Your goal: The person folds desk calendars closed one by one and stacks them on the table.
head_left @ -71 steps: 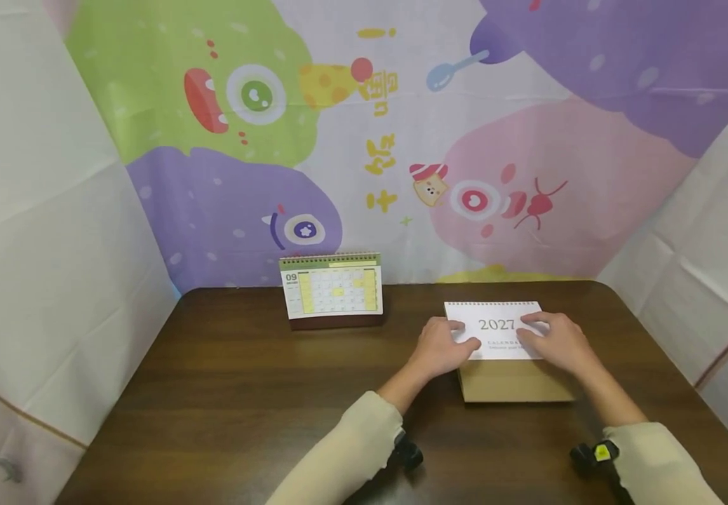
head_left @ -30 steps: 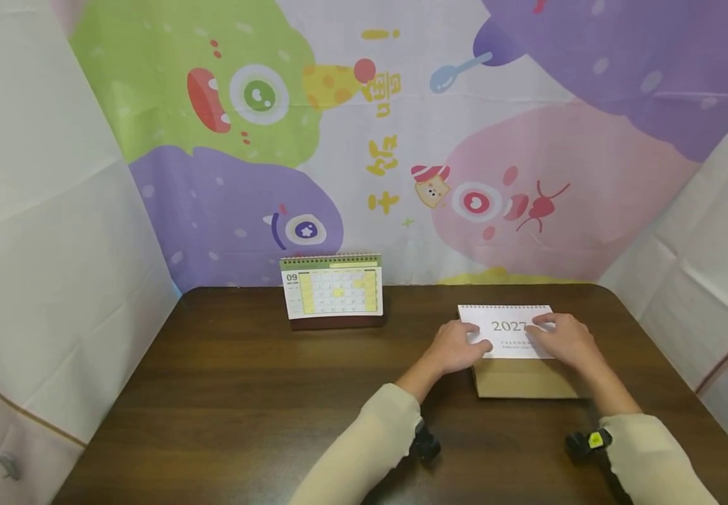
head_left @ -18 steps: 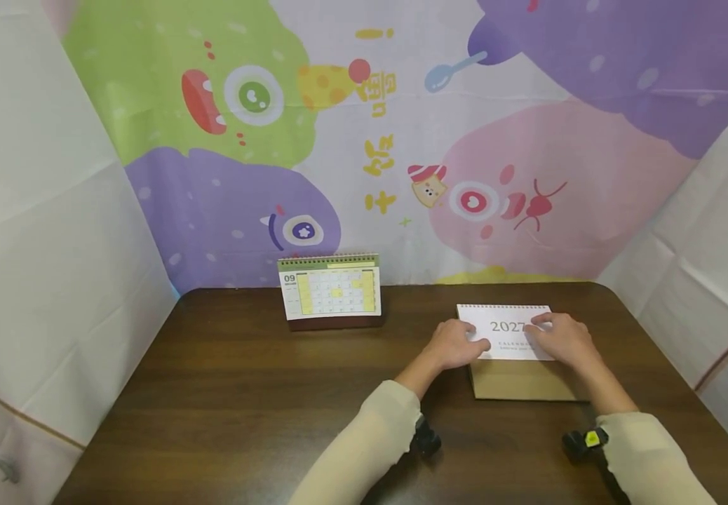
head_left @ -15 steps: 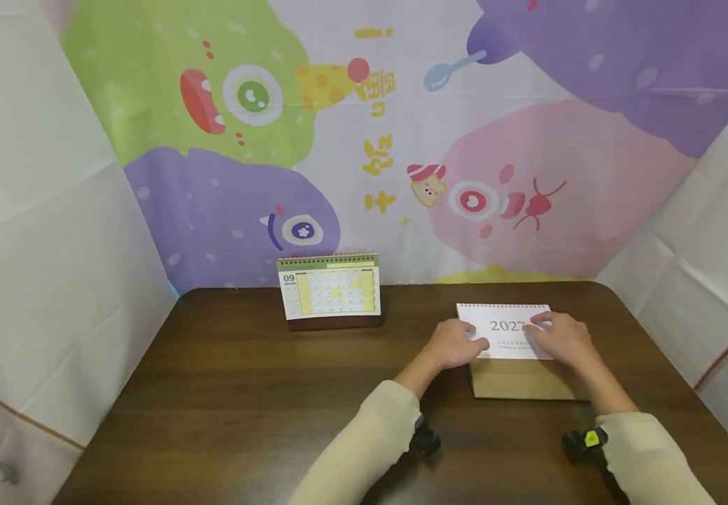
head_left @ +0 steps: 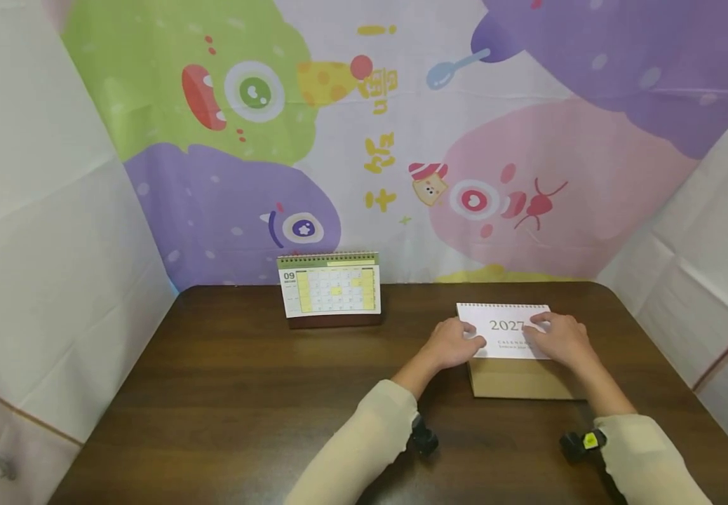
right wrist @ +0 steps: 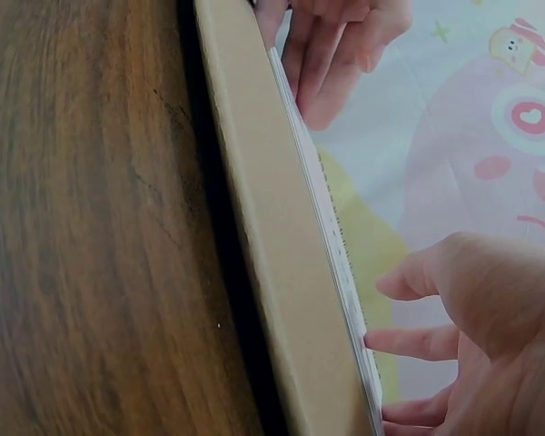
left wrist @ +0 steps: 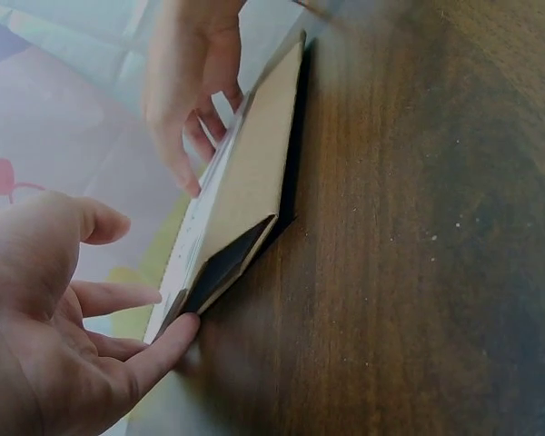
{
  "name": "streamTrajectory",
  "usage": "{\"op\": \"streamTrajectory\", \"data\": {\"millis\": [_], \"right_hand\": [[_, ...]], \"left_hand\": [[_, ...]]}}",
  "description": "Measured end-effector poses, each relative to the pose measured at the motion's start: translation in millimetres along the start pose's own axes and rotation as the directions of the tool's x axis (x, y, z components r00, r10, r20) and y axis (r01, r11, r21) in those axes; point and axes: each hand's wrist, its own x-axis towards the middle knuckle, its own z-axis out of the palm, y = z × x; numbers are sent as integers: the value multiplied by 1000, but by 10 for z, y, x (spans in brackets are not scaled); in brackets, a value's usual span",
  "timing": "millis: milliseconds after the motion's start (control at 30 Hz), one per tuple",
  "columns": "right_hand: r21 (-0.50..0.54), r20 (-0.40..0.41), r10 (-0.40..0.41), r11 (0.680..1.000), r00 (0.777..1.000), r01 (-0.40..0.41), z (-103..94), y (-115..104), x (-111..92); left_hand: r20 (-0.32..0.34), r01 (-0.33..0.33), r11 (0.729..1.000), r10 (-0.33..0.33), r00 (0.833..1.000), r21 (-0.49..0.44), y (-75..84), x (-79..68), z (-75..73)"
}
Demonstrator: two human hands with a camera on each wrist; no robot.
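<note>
A desk calendar (head_left: pixel 504 340) with a white page marked 2027, a spiral along its top and a brown cardboard stand (head_left: pixel 524 380) stands at the right of the table. My left hand (head_left: pixel 449 344) is at its left side, fingers touching the edge; in the left wrist view one finger (left wrist: pixel 168 350) meets the open end of the stand. My right hand (head_left: pixel 560 338) is at the right side, with fingertips (right wrist: pixel 377 341) against the page edge. Both thumbs are spread apart from the fingers. The back of the calendar is hidden in the head view.
A second desk calendar (head_left: pixel 332 289), with a green top strip and page 09, stands at the back, left of my hands. Behind the dark wooden table (head_left: pixel 225 393) hangs a cartoon-printed cloth (head_left: pixel 395 245). Pale cloth walls (head_left: pixel 42 210) flank both sides.
Between the first two earlier frames the 2027 calendar slid a little to the right with both hands at its sides. Since then the hands and the calendar have hardly moved.
</note>
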Motion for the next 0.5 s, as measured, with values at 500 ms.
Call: {"op": "streamTrajectory", "data": {"millis": [500], "right_hand": [[40, -49, 6, 999, 999, -4, -137, -174, 9]], "left_hand": [[-128, -86, 996, 88, 988, 18, -82, 138, -61]]}}
